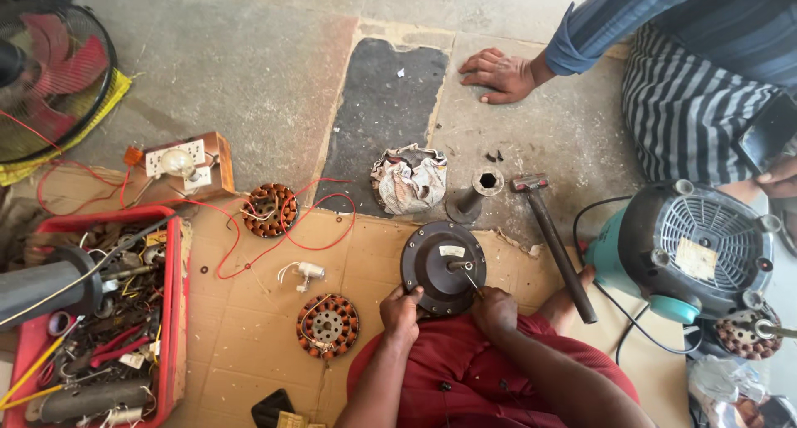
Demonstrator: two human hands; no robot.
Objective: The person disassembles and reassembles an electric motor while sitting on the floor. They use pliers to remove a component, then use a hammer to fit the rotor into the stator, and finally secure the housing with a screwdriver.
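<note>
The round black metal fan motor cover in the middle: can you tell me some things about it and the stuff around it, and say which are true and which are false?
1. Both hands, the left hand and the right hand, grip the near edge of the round black metal fan motor cover. True.
2. The black-handled hammer lies on top of the cover. False: it lies on the floor to its right.
3. A copper-wound stator ring lies on the cardboard left of the left hand. True.
4. The red plastic tool tray sits at the right of the picture. False: it is at the left.
5. Another person's hand rests flat on the floor. True.
</note>
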